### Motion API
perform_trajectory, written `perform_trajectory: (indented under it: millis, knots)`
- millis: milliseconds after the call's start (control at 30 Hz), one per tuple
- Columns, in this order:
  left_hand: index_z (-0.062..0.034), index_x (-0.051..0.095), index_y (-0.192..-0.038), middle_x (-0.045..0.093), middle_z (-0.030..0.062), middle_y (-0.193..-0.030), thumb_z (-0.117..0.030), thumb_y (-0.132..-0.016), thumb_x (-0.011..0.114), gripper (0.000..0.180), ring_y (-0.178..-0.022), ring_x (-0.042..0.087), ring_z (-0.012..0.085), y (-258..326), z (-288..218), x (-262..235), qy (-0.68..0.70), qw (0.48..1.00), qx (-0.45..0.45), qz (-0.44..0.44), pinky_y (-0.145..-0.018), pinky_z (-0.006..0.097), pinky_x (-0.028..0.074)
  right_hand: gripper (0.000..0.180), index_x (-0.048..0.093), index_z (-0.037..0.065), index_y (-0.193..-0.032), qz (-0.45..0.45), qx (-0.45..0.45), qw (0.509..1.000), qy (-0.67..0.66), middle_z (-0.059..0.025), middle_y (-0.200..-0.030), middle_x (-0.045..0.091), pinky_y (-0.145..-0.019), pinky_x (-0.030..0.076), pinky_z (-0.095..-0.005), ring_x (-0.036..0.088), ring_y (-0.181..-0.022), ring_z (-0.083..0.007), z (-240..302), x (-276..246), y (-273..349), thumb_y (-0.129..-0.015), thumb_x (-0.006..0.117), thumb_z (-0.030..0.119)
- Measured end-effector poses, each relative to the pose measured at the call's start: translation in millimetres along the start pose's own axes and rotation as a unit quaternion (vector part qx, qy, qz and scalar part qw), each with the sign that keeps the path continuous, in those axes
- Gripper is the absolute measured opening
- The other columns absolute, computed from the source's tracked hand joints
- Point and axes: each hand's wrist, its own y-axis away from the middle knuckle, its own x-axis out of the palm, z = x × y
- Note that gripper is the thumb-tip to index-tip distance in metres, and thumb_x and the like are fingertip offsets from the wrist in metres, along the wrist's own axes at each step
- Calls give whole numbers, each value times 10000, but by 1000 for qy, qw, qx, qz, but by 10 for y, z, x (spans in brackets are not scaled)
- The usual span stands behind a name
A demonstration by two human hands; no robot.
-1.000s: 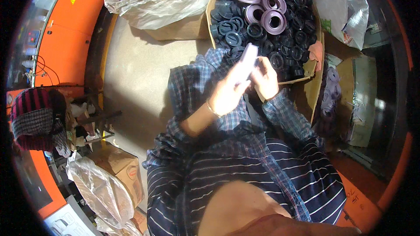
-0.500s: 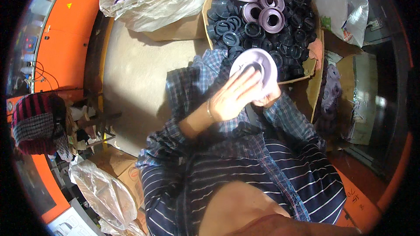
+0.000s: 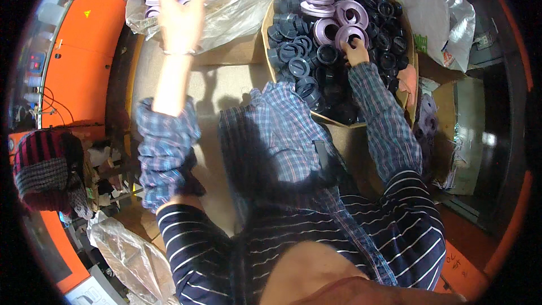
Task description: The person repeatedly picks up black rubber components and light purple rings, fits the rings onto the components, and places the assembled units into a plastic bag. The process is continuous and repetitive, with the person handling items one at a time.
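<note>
My left hand (image 3: 179,25) is stretched out at the far left, fingers apart and somewhat blurred by motion. It is over the edge of a clear plastic bag (image 3: 234,8) holding several lilac plastic rings (image 3: 151,1) with black inserts. At the far right of centre, my right hand (image 3: 357,53) has its fingers closed on the near edge of a lilac ring (image 3: 341,35). That ring lies on a heap of black plastic caps (image 3: 298,66) in an open cardboard box (image 3: 270,34). More lilac rings (image 3: 318,9) lie on the heap just beyond it.
A white plastic bag (image 3: 443,22) stands right of the box, with a pinkish cloth (image 3: 407,82) at the box's right edge. An orange machine cabinet (image 3: 84,51) is on the left, and a striped knitted item (image 3: 45,172) hangs below it. Another clear bag (image 3: 132,254) is at lower left.
My hands, together on a lilac ring in front of me before, have parted. The left went far left to the bag and no longer holds a ring; the right reached forward to one in the box.
</note>
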Motion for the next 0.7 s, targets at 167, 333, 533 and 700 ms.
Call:
perform_trajectory:
  millis: [167,333,533,700]
  knots:
    - [11,376,-1464,470,210,-1443,-139,-850,764,742,-1320,482,302,1503,-450,568,404,790,-417,197,-1104,416,402,593,628,-51,-1139,-47,-113,976,182,-270,-1116,673,-828,525,-407,676,-955,-391,113,29,49,-825,735,441]
    - [26,403,-1443,515,249,-1388,-166,-893,724,665,-1261,536,276,2084,-671,742,484,641,-551,225,-975,333,480,346,687,-5,-1030,177,-249,946,-106,-173,-978,729,-815,530,-359,697,-906,-229,705,-16,1279,-840,772,272]
    - [43,581,-1210,685,113,-1067,-92,-939,612,304,-986,689,208,2097,-700,581,477,680,-532,161,-877,305,544,421,669,29,-1034,-2,-330,933,145,-149,-1026,682,-822,514,-407,643,-967,-304,702,-57,927,-776,793,338]
    - [51,549,-1244,682,173,-1087,-38,-922,599,337,-945,716,261,2165,-784,235,580,558,-588,81,-893,347,563,419,644,78,-1093,160,-255,889,346,-140,-1149,620,-948,483,-437,562,-1108,-358,94,84,646,-770,763,316]
